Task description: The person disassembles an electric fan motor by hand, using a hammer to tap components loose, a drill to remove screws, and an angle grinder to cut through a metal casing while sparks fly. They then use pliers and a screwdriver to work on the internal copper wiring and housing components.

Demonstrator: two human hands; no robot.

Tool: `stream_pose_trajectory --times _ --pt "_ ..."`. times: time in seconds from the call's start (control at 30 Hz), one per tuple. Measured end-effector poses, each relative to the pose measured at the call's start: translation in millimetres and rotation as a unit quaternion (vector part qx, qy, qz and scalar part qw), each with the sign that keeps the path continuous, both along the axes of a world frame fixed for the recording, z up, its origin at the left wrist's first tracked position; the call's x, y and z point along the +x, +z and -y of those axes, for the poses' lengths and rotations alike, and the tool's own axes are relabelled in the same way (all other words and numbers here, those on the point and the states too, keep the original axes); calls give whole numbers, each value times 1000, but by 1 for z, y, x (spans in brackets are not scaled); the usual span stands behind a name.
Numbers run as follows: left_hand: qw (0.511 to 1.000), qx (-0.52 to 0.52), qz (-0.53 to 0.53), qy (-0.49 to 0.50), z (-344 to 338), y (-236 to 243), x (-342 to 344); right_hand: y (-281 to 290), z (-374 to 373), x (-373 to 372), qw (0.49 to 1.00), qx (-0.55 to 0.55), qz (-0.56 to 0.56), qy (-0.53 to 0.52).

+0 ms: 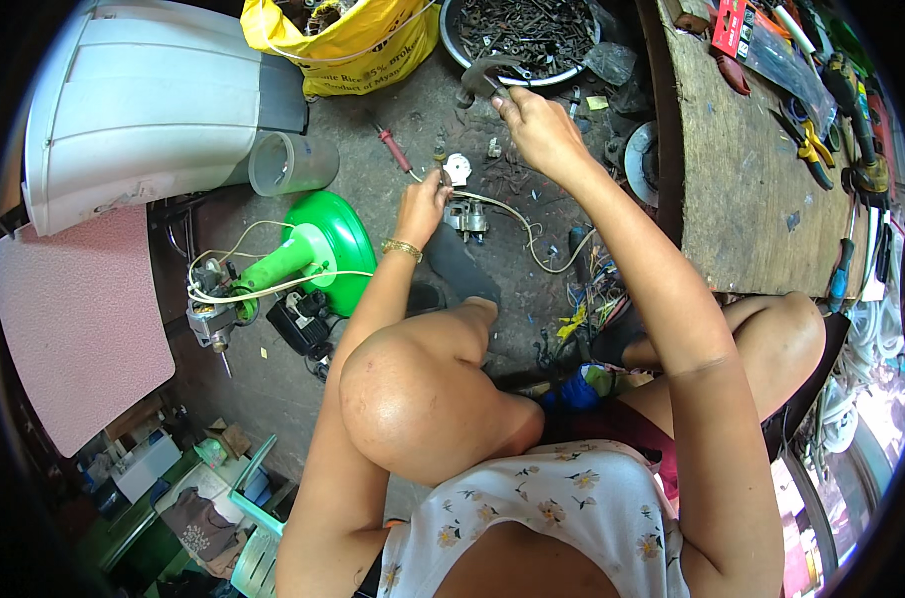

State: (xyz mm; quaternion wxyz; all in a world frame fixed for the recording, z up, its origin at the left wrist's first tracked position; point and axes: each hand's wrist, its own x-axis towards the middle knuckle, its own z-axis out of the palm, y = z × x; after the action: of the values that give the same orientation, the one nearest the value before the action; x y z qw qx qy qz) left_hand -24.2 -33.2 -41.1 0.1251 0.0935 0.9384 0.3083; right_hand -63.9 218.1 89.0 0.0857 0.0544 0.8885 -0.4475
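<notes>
My right hand is raised over the floor, wrapped round the handle of a claw hammer, whose metal head shows past my fingers. My left hand is low near the floor, fingers pinched together at a small dark piece that I cannot make out. A white round plastic part lies right by its fingertips. Just beyond, to the right, sits a small metal motor with a pale cable running from it. A red-handled tool rests on the floor to the left.
A metal basin of bolts and a yellow sack stand at the back. On the left are a clear container and a green fan base with its motor. A wooden bench bearing pliers is at right.
</notes>
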Motion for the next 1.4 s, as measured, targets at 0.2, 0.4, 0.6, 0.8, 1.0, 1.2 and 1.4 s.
stream_pose_trajectory --times 0.2,0.4,0.6,0.8,1.0,1.2,1.4 --pt "1000 -24 -3 -11 0 3 1 1 5 1 1000 15 17 15" --pt "1000 -4 -7 -17 -6 11 3 -4 7 0 999 18 10 25" --pt "1000 -24 -7 -16 -3 10 4 0 13 -1 998 17 20 59" --pt "998 -47 -29 -30 -9 12 3 -4 29 -17 977 100 89 168" --pt "998 -17 -53 -23 0 9 3 49 -3 -90 959 -14 -259 113" --pt "999 -33 -17 -36 -9 15 9 -23 40 -6 985 101 -1 139" --pt "1000 17 15 1 3 0 -4 23 19 -31 1000 10 -15 21"
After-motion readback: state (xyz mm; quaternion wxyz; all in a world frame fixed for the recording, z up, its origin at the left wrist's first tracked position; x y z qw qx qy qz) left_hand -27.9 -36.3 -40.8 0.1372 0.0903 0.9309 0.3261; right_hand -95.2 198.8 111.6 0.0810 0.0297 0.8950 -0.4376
